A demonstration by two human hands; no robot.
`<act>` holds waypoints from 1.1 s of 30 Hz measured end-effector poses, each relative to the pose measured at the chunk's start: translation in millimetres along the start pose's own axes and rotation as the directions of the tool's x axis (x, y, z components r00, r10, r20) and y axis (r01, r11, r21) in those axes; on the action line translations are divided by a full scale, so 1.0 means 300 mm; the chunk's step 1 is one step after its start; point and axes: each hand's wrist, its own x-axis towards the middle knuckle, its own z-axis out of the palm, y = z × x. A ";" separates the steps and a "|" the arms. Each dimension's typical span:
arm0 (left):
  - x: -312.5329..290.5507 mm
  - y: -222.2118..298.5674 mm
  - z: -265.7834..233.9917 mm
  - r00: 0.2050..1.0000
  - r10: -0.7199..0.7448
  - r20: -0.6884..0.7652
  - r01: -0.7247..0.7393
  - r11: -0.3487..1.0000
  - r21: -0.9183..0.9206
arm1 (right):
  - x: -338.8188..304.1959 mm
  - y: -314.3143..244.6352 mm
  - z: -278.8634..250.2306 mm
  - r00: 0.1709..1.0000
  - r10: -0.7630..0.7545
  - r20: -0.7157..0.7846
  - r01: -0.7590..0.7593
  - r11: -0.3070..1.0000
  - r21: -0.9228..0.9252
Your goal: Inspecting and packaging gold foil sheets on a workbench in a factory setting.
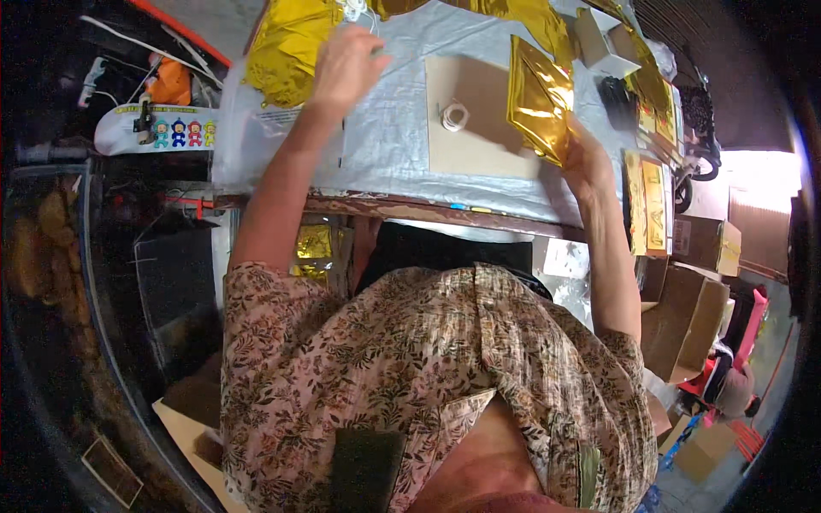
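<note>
My left hand (345, 70) is raised over the far left of the table, its fingers curled in and slightly blurred. Whatever they pinch, if anything, I cannot make out. Just beyond it is a bundle of white cord (355, 10), and crumpled gold foil (286, 56) lies beside it. At the right, my right hand (587, 162) grips the near corner of a folded, shiny gold foil piece (539, 98). The foil is held up, tilted, over the right side of a beige board (470, 77). A small roll of white ribbon or tape (454, 116) rests on that board.
A silvery cloth (385, 145) covers the table. At its right stand an open white box (605, 43) and yellow boxes (647, 201). A skateboard (158, 128) with printed figures is on the left. Cardboard boxes (684, 321) are stacked at the lower right.
</note>
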 end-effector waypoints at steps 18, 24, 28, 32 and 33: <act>0.314 -0.024 -0.120 0.964 -0.237 0.119 0.236 0.972 0.018 | 0.013 -0.019 -0.069 0.995 -0.012 -0.096 0.015 1.000 0.023; -0.030 0.109 0.054 0.930 0.274 0.246 -0.174 0.915 -0.364 | -0.026 -0.010 0.005 0.999 -0.005 -0.050 -0.002 0.991 -0.137; -0.133 0.209 0.080 0.960 0.206 0.191 -0.144 0.945 -0.295 | -0.031 -0.006 0.058 0.998 0.036 0.048 -0.033 0.996 -0.077; -0.130 0.250 0.114 0.983 0.116 0.145 -0.088 0.979 -0.185 | -0.048 0.002 0.088 0.999 0.023 0.042 -0.019 0.993 -0.114; -0.126 0.259 0.125 0.983 0.116 0.143 -0.088 0.979 -0.185 | -0.048 0.003 0.090 0.999 0.011 0.042 -0.007 0.996 -0.091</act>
